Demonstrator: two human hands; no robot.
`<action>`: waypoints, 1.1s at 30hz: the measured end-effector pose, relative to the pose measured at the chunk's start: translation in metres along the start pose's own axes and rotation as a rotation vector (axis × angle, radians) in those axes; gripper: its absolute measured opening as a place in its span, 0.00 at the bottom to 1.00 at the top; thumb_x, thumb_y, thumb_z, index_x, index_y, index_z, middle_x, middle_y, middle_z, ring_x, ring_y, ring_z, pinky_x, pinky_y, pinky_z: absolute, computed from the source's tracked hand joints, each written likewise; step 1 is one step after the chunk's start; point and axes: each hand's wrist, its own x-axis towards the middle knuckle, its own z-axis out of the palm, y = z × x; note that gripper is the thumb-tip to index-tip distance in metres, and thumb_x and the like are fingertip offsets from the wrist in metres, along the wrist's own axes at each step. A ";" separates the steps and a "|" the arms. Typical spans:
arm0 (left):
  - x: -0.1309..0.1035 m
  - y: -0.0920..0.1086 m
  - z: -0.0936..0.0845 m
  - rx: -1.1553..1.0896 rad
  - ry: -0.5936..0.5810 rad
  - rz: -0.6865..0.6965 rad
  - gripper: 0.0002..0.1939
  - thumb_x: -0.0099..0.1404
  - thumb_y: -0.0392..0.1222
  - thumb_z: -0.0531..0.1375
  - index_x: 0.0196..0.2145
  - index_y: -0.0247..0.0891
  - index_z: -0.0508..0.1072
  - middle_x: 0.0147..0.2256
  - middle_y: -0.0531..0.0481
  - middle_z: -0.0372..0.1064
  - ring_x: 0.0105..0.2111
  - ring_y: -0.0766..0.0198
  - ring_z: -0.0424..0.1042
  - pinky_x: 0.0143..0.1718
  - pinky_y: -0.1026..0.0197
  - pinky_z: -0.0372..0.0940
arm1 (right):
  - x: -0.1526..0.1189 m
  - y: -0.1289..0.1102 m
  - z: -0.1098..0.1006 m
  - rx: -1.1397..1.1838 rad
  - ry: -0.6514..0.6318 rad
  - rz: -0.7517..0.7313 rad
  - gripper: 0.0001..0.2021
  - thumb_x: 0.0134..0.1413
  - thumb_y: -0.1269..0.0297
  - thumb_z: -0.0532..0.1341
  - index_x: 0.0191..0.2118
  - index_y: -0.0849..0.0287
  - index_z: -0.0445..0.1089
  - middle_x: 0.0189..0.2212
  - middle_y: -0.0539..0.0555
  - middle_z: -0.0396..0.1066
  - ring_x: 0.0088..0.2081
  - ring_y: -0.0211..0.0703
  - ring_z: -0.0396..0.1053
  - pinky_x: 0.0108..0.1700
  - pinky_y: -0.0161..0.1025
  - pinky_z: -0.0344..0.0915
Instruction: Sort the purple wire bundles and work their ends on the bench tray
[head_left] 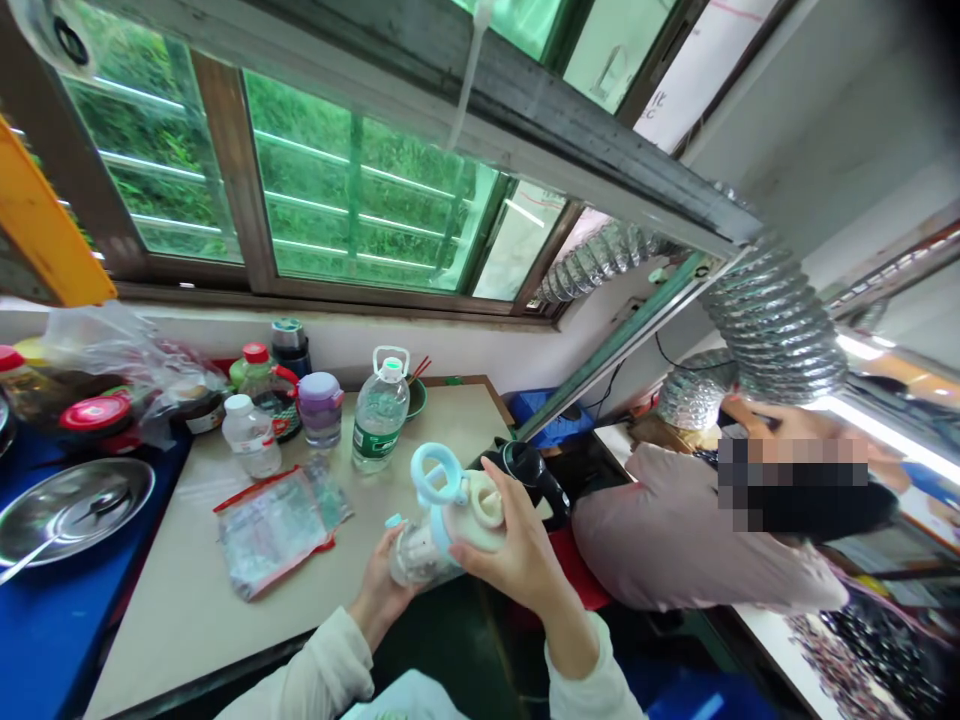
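Note:
A clear bottle [421, 556] with a cream lid and a light blue carry ring is held tilted over the table's front edge. My left hand [384, 588] is wrapped round its clear lower body. The fingers and thumb of my right hand [517, 545] grip the cream lid. Beyond it, a large clear water bottle [381, 415] with a green label stands upright on the beige table [187, 600]. A clear plastic pouch with red edges [274, 530] lies flat to the left of my hands.
Behind the pouch are a white-capped bottle [252, 440], a purple-lidded cup [321, 410] and a red-capped bottle [262, 385]. A metal plate [75, 510] with a spoon lies on blue at the left. A person [697, 540] in a pinkish top is close on the right.

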 end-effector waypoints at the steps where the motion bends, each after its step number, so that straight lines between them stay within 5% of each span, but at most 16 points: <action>1: 0.001 0.000 -0.002 0.025 0.013 -0.052 0.10 0.58 0.44 0.60 0.35 0.36 0.70 0.26 0.49 0.75 0.26 0.58 0.75 0.31 0.56 0.70 | 0.003 0.004 -0.001 0.030 -0.040 -0.023 0.49 0.41 0.50 0.69 0.66 0.54 0.46 0.58 0.61 0.59 0.58 0.58 0.60 0.60 0.53 0.58; 5: 0.003 0.001 -0.015 0.109 0.020 -0.286 0.17 0.57 0.49 0.60 0.40 0.35 0.71 0.31 0.43 0.77 0.33 0.48 0.76 0.34 0.47 0.70 | 0.012 0.027 0.000 0.154 -0.178 -0.130 0.49 0.37 0.56 0.71 0.65 0.54 0.48 0.60 0.60 0.56 0.60 0.57 0.58 0.62 0.50 0.55; 7: 0.008 0.001 -0.022 0.135 0.009 -0.295 0.18 0.56 0.49 0.59 0.41 0.34 0.71 0.34 0.41 0.77 0.36 0.46 0.76 0.36 0.44 0.70 | 0.013 0.038 0.009 0.181 -0.161 -0.127 0.46 0.37 0.58 0.70 0.64 0.55 0.50 0.60 0.60 0.57 0.60 0.57 0.58 0.62 0.50 0.55; 13: 0.041 -0.001 -0.031 0.291 0.382 0.305 0.09 0.54 0.45 0.59 0.27 0.36 0.66 0.22 0.48 0.70 0.24 0.56 0.73 0.31 0.53 0.68 | 0.010 0.051 0.049 0.184 0.079 -0.043 0.40 0.37 0.64 0.66 0.61 0.57 0.55 0.56 0.61 0.61 0.56 0.55 0.62 0.59 0.50 0.59; 18: 0.063 0.007 -0.030 0.382 0.460 0.595 0.11 0.48 0.39 0.64 0.30 0.39 0.66 0.25 0.55 0.69 0.27 0.63 0.71 0.32 0.62 0.65 | 0.008 0.053 0.066 0.093 0.172 -0.103 0.40 0.36 0.65 0.66 0.59 0.58 0.55 0.54 0.61 0.61 0.55 0.57 0.63 0.57 0.53 0.62; 24: 0.083 0.022 -0.033 0.502 0.461 0.708 0.10 0.48 0.39 0.64 0.30 0.39 0.67 0.26 0.53 0.69 0.28 0.61 0.71 0.30 0.61 0.65 | 0.009 0.058 0.085 -0.012 0.254 -0.164 0.39 0.38 0.66 0.66 0.60 0.59 0.53 0.54 0.63 0.60 0.56 0.58 0.61 0.57 0.57 0.62; 33: 0.092 0.031 -0.035 0.594 0.295 0.695 0.12 0.47 0.41 0.66 0.28 0.38 0.67 0.25 0.51 0.69 0.28 0.59 0.72 0.34 0.57 0.67 | 0.006 0.060 0.109 -0.056 0.230 -0.149 0.38 0.40 0.64 0.67 0.58 0.57 0.52 0.55 0.63 0.57 0.56 0.59 0.59 0.56 0.59 0.61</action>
